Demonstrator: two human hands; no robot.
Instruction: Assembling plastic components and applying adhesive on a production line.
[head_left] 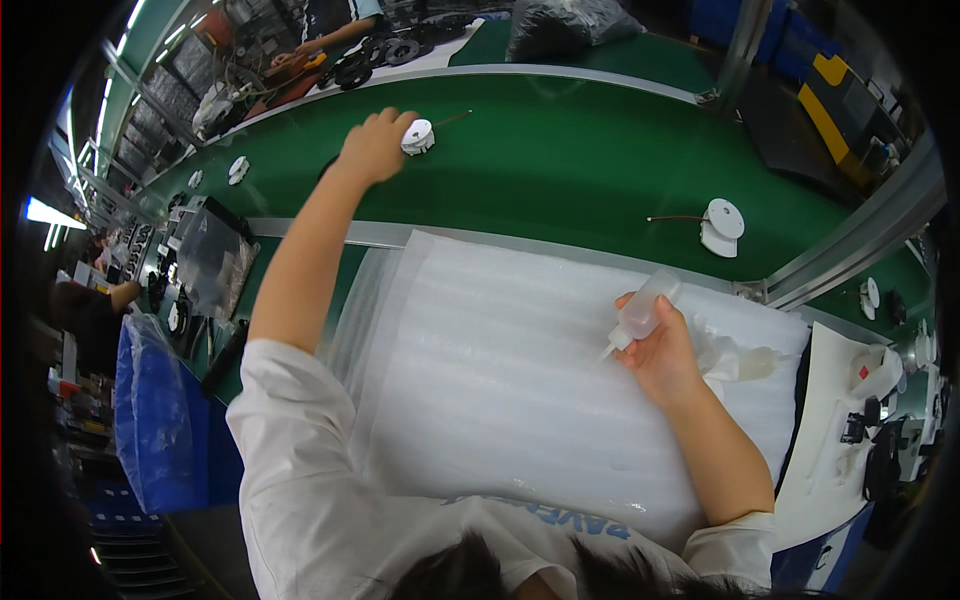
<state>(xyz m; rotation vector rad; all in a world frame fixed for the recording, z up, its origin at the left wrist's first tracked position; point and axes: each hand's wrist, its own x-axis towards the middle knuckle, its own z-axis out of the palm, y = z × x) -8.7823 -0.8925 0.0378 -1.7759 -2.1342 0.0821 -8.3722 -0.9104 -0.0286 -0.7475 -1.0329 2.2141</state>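
Observation:
Out over the green conveyor belt point(560, 130), my left hand point(372, 148) has its fingers closed at the edge of a white spool-shaped plastic part point(418, 138). A thin wire sticks out from that part to the right. My right hand point(660, 352) is wrapped round a translucent squeeze bottle point(650, 300), tilted so its narrow nozzle points down and left. Below the bottle lies a white foam sheet point(520, 380) covering the work surface. A crumpled white wipe point(725, 360) rests on the sheet beside my right hand.
Another spool-shaped part point(722, 228) with a wire sits on the belt at right; two smaller ones point(238, 170) lie far left. A metal rail point(680, 270) separates belt and sheet. A blue bin point(165, 420) stands left. Another person's hand point(290, 58) works beyond the belt.

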